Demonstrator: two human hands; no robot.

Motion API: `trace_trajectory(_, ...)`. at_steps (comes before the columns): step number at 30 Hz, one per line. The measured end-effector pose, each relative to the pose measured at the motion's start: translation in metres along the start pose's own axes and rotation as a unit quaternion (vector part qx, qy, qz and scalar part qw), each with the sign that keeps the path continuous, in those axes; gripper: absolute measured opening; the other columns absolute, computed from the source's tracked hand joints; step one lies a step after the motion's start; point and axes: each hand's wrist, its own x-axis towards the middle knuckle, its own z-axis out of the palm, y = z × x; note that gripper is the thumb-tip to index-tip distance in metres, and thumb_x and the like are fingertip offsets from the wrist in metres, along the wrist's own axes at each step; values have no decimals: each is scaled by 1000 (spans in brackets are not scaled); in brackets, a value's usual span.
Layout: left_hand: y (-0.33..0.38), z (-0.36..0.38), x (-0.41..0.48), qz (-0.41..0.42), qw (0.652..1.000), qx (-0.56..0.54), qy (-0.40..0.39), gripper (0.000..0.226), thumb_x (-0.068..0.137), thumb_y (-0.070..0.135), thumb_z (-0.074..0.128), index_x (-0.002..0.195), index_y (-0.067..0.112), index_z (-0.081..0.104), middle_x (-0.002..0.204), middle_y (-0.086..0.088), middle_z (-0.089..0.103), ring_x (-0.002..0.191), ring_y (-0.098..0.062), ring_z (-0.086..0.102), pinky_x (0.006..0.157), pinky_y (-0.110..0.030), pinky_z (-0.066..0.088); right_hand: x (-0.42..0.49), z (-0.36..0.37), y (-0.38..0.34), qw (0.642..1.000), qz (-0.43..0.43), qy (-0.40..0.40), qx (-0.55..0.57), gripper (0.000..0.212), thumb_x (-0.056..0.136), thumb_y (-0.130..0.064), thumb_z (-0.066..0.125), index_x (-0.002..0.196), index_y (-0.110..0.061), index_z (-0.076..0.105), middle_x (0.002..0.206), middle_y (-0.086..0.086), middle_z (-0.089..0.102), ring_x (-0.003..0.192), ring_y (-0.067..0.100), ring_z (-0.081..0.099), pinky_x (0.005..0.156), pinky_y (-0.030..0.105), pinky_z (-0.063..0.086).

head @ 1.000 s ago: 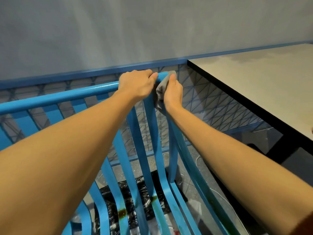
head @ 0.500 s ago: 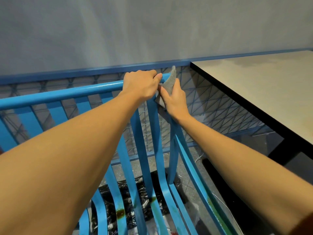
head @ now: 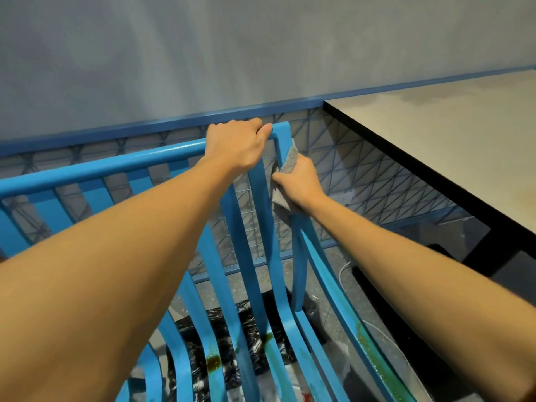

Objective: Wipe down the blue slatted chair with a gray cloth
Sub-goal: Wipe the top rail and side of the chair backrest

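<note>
A glossy blue slatted metal chair (head: 116, 166) fills the lower view, its smooth painted top rail running across and its flat, ribbon-like slats curving down from the backrest into the seat; the left hand (head: 236, 146) sits on that rail close to the rounded right corner, its fingers (head: 261, 129) curled over the bar and clenched round it; the right hand (head: 301, 184) is just below and to the right, on the chair's right upright post, its fingers grasping a soft, nubby gray cloth (head: 291, 159) that is bunched and folded round the post, one edge poking up above the knuckles and another hanging out beneath the palm; both bare forearms reach in from the bottom corners; brown, rust-like stains (head: 214, 362) mark a seat slat, and greenish-brown streaks run along the right side rail; under the seat lies a crinkled, shiny black plastic sheet (head: 197, 329) on the speckled floor; a thin white cable (head: 343, 268) curls beside the chair; to the right stands a matte beige tabletop (head: 449, 134) with a black edge; behind is a smooth gray wall (head: 261, 53) with a blue strip (head: 174, 124) above a panel of blue triangular lines (head: 362, 169).
</note>
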Motion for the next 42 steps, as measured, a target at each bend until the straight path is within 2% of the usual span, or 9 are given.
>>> trace_trajectory(7, -1, 4, 0, 5, 1000, 12, 24, 42, 105, 45, 17, 97, 19, 50, 83, -5, 58, 74, -26, 52, 70, -38, 31, -62, -10, 53, 988, -68, -63, -122, 68, 100, -40, 45, 153, -9, 15, 150, 10, 39, 130, 24, 45, 105, 41, 40)
trace_trajectory(14, 2, 3, -1, -4, 1000, 13, 28, 45, 104, 46, 16, 98, 19, 52, 81, -5, 58, 72, -25, 51, 70, -38, 30, -53, -12, 26, 995, -1, -79, -59, 59, 102, -34, 41, 153, -14, 17, 142, 14, 45, 126, 28, 49, 105, 38, 39)
trace_trajectory(22, 1, 4, -1, -2, 1000, 0, 29, 39, 104, 45, 19, 94, 21, 49, 83, -4, 61, 74, -25, 52, 73, -39, 33, -47, 6, 9, 971, -137, -1, -198, 88, 96, -33, 51, 154, -14, -12, 163, 7, -1, 144, 28, 23, 109, 46, 38)
trace_trajectory(25, 0, 7, 0, -3, 999, -5, 40, 41, 104, 46, 18, 91, 21, 48, 82, -4, 60, 72, -25, 51, 74, -39, 31, -78, -7, 38, 977, -106, -62, -173, 81, 99, -55, 34, 154, -20, -15, 163, -3, -8, 149, 16, 7, 116, 37, 22)
trace_trajectory(28, 1, 10, -1, -6, 999, -8, 48, 44, 104, 46, 18, 97, 20, 53, 84, -4, 61, 74, -25, 54, 81, -43, 36, -86, -17, 49, 990, -58, -106, -78, 68, 104, -46, 28, 155, -21, -10, 164, -5, 2, 147, 9, 12, 118, 28, 16)
trace_trajectory(30, 0, 11, -1, -11, 999, -7, 44, 46, 104, 46, 18, 101, 20, 56, 86, -4, 62, 76, -25, 55, 82, -44, 36, -70, -16, 49, 991, -54, -95, -75, 64, 105, -39, 31, 156, -17, -1, 161, 2, 18, 143, 14, 26, 112, 22, 21)
trace_trajectory(33, 3, 10, -1, -11, 999, -9, 39, 46, 104, 46, 19, 104, 20, 56, 88, -3, 62, 78, -25, 56, 83, -44, 35, -36, -11, 42, 990, -97, -65, -74, 64, 100, -50, 33, 153, -17, 18, 141, 11, 48, 122, 22, 52, 103, 39, 44)
trace_trajectory(39, 0, 9, -2, -11, 999, -4, 37, 43, 103, 46, 20, 104, 21, 54, 84, -2, 57, 75, -23, 53, 81, -44, 35, 6, 4, 11, 991, -94, 41, 84, 41, 106, -39, 32, 131, -14, 52, 110, 4, 64, 98, 13, 61, 82, 31, 48)
trace_trajectory(42, 2, 9, -3, -13, 999, 0, 39, 44, 104, 45, 20, 105, 20, 55, 86, -2, 57, 77, -25, 56, 85, -46, 36, -11, 7, 17, 996, -73, 48, -4, 40, 105, -41, 32, 118, -11, 54, 96, 2, 64, 86, 17, 60, 74, 32, 44)
